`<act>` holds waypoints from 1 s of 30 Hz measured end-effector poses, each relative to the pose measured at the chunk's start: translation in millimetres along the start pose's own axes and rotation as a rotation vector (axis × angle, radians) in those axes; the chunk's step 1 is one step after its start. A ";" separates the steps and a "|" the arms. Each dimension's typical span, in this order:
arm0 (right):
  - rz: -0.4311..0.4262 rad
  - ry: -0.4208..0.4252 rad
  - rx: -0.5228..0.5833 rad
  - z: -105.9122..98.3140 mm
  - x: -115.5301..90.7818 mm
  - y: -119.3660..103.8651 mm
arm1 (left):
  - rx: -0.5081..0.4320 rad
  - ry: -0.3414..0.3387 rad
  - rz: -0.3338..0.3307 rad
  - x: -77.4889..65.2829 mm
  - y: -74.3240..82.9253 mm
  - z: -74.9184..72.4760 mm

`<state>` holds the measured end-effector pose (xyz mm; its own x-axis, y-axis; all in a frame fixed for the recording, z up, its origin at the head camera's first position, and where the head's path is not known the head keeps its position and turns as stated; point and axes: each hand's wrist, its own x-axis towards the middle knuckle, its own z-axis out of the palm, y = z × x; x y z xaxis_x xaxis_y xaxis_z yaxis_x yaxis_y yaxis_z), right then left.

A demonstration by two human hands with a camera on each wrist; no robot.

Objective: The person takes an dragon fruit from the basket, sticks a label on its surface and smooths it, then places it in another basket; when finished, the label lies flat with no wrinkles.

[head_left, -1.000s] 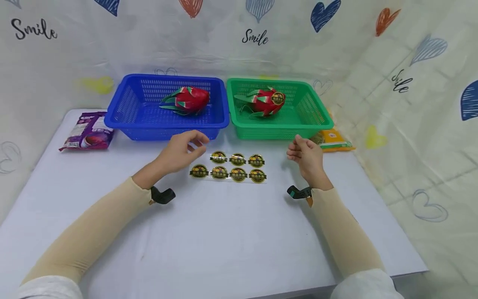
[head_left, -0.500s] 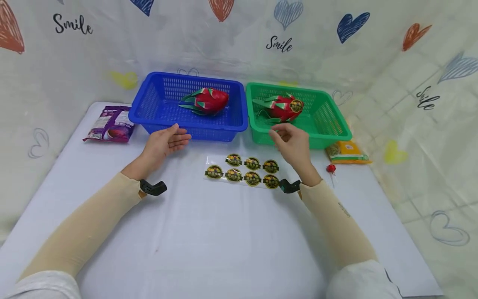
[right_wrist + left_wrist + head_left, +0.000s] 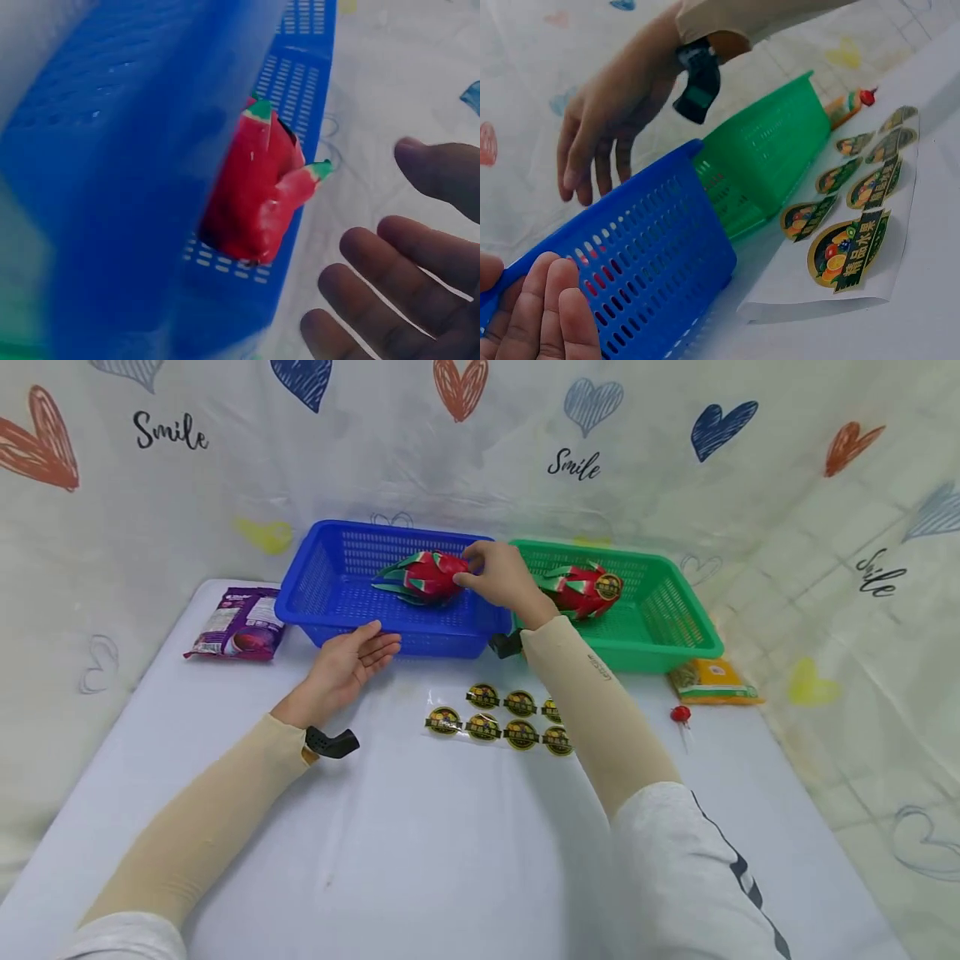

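Observation:
A red dragon fruit with green-tipped scales (image 3: 431, 578) lies in the blue basket (image 3: 420, 642). My right hand (image 3: 498, 575) reaches over this basket's right end, its thumb and fingers spread beside the fruit. In the right wrist view the fingers (image 3: 390, 277) hold nothing, and the blue rim partly hides the fruit. My left hand (image 3: 341, 668) is at the front wall of the blue basket, fingers nearly straight; whether they touch it I cannot tell. A second dragon fruit (image 3: 573, 597), bearing a round sticker (image 3: 608, 586), lies in the green basket (image 3: 630, 656).
A clear sheet of round black-and-gold stickers (image 3: 521, 733) lies on the white table (image 3: 450, 843), partly behind my right sleeve. The purple packet (image 3: 243, 625) is left of the baskets. To the right are a yellow packet (image 3: 716, 681) and a small red-headed lollipop (image 3: 680, 714).
My right hand has gone from right of the stickers, past the green basket's front, to above the blue basket. My left hand has shifted to the blue basket's front wall. The view has turned left.

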<state>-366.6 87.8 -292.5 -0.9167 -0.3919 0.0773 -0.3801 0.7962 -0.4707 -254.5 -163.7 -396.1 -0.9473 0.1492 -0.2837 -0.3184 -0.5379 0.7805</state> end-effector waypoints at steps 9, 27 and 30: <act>0.053 -0.156 -0.181 18.6 56.8 -18.2 | -0.003 0.005 0.007 2.6 -1.4 -1.5; -0.031 -0.244 -0.614 51.3 102.0 -24.6 | 0.042 0.041 0.017 4.6 -1.6 -5.4; -0.075 -0.236 -0.694 53.9 106.6 -21.4 | 0.045 0.037 0.022 5.2 -2.4 -6.0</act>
<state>-449.6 4.2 -321.6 -0.8643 -0.4830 -0.1402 -0.5025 0.8414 0.1990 -258.5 -166.6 -402.8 -0.9522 0.1070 -0.2860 -0.3000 -0.5030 0.8105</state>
